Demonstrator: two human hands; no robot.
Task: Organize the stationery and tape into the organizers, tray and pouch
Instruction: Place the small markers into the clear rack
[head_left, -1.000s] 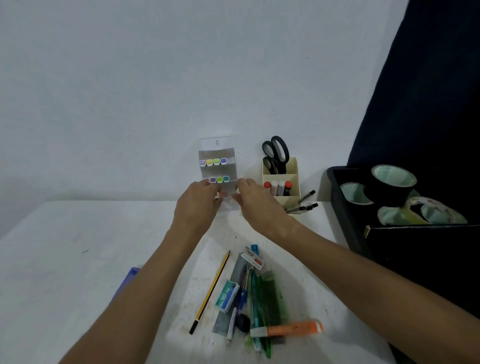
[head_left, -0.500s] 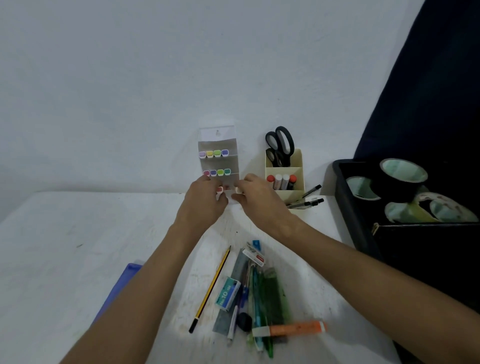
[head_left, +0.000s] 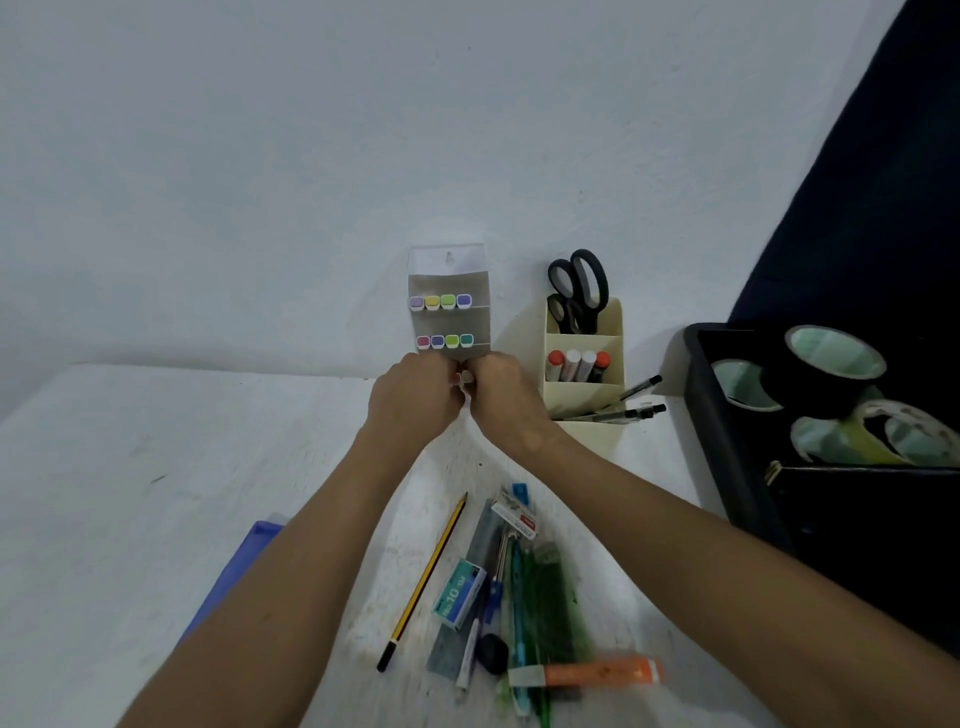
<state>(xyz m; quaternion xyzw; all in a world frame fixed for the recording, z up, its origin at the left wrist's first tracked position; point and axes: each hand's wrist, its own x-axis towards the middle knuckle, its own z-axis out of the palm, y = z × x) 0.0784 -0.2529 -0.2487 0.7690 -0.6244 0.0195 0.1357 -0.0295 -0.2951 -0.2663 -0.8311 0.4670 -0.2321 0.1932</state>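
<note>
At the lower left of the frame, a flat blue plastic pouch (head_left: 236, 577) is lying on the white tabletop (head_left: 104, 493), partly hidden under the person's left forearm. Toward the centre, the left hand (head_left: 413, 397) is reaching to the foot of a clear tiered plastic organizer (head_left: 449, 306) standing against the white wall; its fingers are curling inward and appear to be pinching something small and pale, though what it is cannot be made out. Two rows of pastel-capped highlighters (head_left: 441, 321) are sitting in the organizer's upper tiers. The right hand (head_left: 506, 397) is meeting the left at the same spot, fingertips bent together on the same small item, knuckles nearly touching.

Below the hands, in the lower centre, loose stationery is lying in a heap: a yellow-and-black striped pencil (head_left: 426, 579), a teal box of staples (head_left: 460, 597), a grey ruler (head_left: 470, 587), green pens (head_left: 545, 597), a black eraser (head_left: 492, 653) and an orange highlighter (head_left: 587, 673).

Right of the hands, a cream compartmented desk organizer (head_left: 584, 364) is holding black-handled scissors (head_left: 579, 291) at the back, red and white markers (head_left: 576, 365) in the middle, and black pens (head_left: 618, 405) leaning out of the front. At the far right, a black plastic tray (head_left: 711, 415) is containing several rolls of tape (head_left: 836, 374).
</note>
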